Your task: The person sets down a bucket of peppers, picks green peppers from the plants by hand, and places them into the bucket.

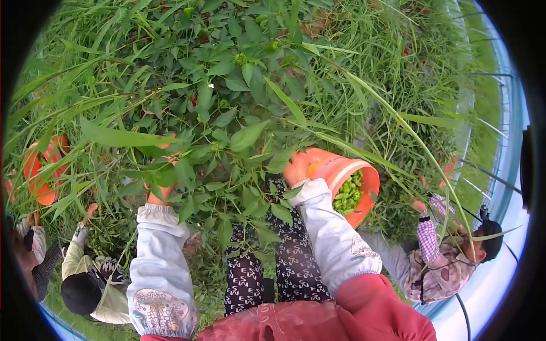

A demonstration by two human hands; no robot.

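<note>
My left hand [165, 177] is in among the pepper plants [247, 136], with green leaves covering most of its fingers, so their grip is hidden. At the base end of an orange bucket [324, 165] is my right hand [296, 169], close against it or touching it. Leaves and the angle hide its fingertips, so whether it grips the bucket cannot be made out. The bucket leans over with its mouth towards the lower right, and green peppers [348, 194] lie inside. Both forearms wear pale sleeve covers.
Tall grass [364, 74] grows through the plants, and long blades cross in front. Another orange bucket [41, 173] stands at the left. Co-workers crouch at the lower left [91, 292] and at the right [449, 256]. A greenhouse wall with pipes [495, 119] runs along the right.
</note>
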